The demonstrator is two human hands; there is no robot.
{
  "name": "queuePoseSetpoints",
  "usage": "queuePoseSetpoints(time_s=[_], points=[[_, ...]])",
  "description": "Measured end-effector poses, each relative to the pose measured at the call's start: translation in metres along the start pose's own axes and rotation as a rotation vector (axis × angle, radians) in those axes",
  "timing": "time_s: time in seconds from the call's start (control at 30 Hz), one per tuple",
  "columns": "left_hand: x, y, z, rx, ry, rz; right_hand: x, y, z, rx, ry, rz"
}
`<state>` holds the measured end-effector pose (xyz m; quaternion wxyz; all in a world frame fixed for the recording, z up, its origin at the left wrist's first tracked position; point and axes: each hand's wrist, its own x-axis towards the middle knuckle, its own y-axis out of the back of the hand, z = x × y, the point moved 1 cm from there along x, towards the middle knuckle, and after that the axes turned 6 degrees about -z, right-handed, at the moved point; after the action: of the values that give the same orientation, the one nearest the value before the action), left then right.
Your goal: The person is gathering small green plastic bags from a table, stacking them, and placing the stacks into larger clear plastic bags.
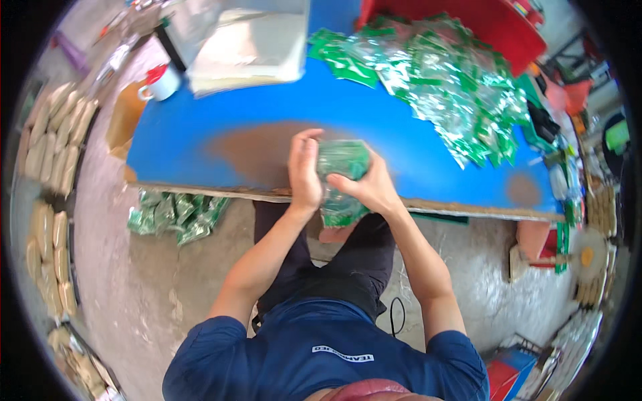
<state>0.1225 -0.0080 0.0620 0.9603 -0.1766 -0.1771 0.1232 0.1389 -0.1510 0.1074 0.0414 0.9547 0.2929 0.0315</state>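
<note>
A stack of green and clear plastic packets (342,155) is held between my two hands, just over the table's near edge. My left hand (305,175) presses along the stack's left side, its fingertips at the top corner. My right hand (374,186) grips the right side, with the thumb lying across the front and the other fingers hidden behind. Below the stack, more green and clear plastic hangs down in front of my lap. A wide heap of similar flat packets (448,83) covers the table's right part.
The blue table (221,113) has worn brown patches. On it stand a white mug (160,83), a clear bin with pale sheets (251,50) and a red container (481,30). Green packets (177,214) lie below the table's left edge. Brown bundles (57,137) are stacked far left.
</note>
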Motion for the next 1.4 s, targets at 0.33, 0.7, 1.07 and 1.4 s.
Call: queuePoseSetpoints(time_s=[0.33, 0.7, 1.07, 1.4], points=[[0.057, 0.015, -0.004, 0.452, -0.166, -0.193, -0.005, 0.030, 0.055, 0.353, -0.137, 0.258], [0.330, 0.266, -0.050, 1.232, 0.003, -0.060, -0.064, 0.094, 0.129, 0.743, -0.118, 0.535], [0.354, 0.265, -0.051, 1.198, 0.062, -0.135, -0.053, 0.093, 0.112, 0.859, -0.124, 0.412], [0.334, 0.153, 0.051, 1.679, -0.617, -0.037, -0.050, 0.088, 0.107, 0.919, -0.111, 0.353]])
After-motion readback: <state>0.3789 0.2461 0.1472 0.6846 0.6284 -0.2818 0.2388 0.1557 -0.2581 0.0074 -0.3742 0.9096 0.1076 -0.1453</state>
